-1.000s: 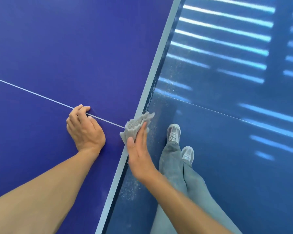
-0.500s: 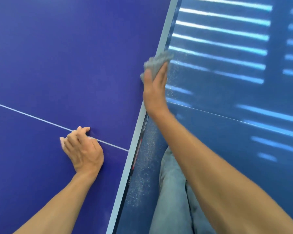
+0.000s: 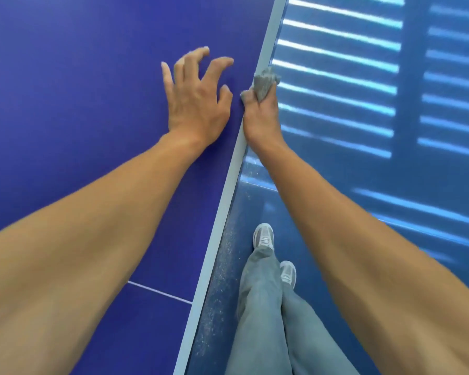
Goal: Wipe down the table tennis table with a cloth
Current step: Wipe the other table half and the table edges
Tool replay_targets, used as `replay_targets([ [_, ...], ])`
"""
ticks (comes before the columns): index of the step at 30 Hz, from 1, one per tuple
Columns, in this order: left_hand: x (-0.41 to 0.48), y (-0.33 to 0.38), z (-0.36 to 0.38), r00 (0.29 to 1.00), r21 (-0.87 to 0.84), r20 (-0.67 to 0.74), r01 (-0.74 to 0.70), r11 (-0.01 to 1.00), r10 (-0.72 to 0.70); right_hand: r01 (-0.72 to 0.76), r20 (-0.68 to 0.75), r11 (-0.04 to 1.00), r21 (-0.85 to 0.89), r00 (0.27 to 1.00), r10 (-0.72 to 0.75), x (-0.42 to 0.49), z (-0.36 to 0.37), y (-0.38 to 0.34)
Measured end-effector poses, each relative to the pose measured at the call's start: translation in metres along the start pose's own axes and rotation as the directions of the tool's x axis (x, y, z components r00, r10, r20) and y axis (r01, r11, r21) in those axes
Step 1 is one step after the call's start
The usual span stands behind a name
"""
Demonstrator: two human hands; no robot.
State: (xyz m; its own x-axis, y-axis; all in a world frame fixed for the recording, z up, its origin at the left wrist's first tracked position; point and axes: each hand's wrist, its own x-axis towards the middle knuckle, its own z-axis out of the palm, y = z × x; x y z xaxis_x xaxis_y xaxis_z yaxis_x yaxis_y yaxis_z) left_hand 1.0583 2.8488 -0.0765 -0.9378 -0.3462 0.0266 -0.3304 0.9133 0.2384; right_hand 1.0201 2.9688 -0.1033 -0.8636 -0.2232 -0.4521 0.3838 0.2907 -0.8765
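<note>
Deep blue, the table tennis surface [image 3: 65, 77] fills the left half of the frame, bounded by a pale edge band [image 3: 228, 185] that runs diagonally from the top centre to the bottom centre.

At upper centre, the fingers [image 3: 251, 100] of the right hand [image 3: 260, 117] are clenched around a grey cloth [image 3: 264, 82], which bunches out above the knuckles. The cloth sits right on the edge band, overlapping it and the rim of the surface, and the hand lies along the band's outer side. The right forearm stretches from the wrist to the lower right corner.

Just left of it, near but apart, the left hand [image 3: 195, 101] is over the blue top, holding nothing. Its fingers [image 3: 220, 62] are released, splayed and bent at the tips. Whether the tips touch the surface cannot be told. The left forearm crosses to the lower left corner, over a thin white line [image 3: 160, 292].

Right of the band lies a glossy blue floor [image 3: 363, 171], barred with bright light stripes [image 3: 336, 50] at upper right. At bottom centre, grey trousers [image 3: 260, 307] end in two pale sneakers [image 3: 263, 236], close beside the table's edge.
</note>
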Motion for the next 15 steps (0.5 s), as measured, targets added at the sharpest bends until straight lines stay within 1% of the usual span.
replay_targets([
  [2, 0.024, 0.0, 0.007, 0.999, 0.007, 0.043, 0.01, 1.0, -0.01, 0.013, 0.026, 0.999, -0.039, 1.0, -0.012, 0.011, -0.007, -0.004],
  [4, 0.031, 0.002, 0.017, 0.997, 0.035, 0.07, 0.026, 0.999, -0.029, 0.015, 0.071, 0.998, -0.062, 0.997, -0.011, -0.007, -0.009, 0.005],
  [6, 0.029, 0.003, 0.026, 0.998, 0.073, 0.048, 0.029, 0.997, -0.032, -0.024, 0.111, 0.997, -0.078, 0.993, 0.033, -0.04, -0.006, 0.025],
  [8, 0.029, 0.001, 0.03, 0.999, 0.079, 0.022, 0.026, 0.997, -0.028, -0.053, 0.133, 0.997, -0.052, 0.989, 0.059, -0.082, 0.002, 0.043],
  [10, 0.03, 0.001, 0.029, 1.0, 0.08, 0.007, 0.023, 0.997, -0.024, -0.063, 0.128, 0.998, -0.02, 0.99, 0.065, -0.127, 0.013, 0.059],
  [12, 0.03, 0.003, 0.026, 0.999, 0.082, 0.011, 0.029, 0.996, -0.03, -0.163, 0.117, 0.986, -0.012, 0.98, 0.164, -0.155, 0.023, 0.066],
  [13, 0.03, 0.004, 0.024, 0.999, 0.081, 0.018, 0.03, 0.996, -0.032, -0.205, 0.107, 0.979, -0.002, 0.973, 0.204, -0.158, 0.025, 0.065],
  [15, 0.03, 0.005, 0.022, 0.999, 0.079, 0.026, 0.027, 0.996, -0.029, -0.223, 0.062, 0.975, 0.005, 0.973, 0.222, -0.137, 0.024, 0.052],
])
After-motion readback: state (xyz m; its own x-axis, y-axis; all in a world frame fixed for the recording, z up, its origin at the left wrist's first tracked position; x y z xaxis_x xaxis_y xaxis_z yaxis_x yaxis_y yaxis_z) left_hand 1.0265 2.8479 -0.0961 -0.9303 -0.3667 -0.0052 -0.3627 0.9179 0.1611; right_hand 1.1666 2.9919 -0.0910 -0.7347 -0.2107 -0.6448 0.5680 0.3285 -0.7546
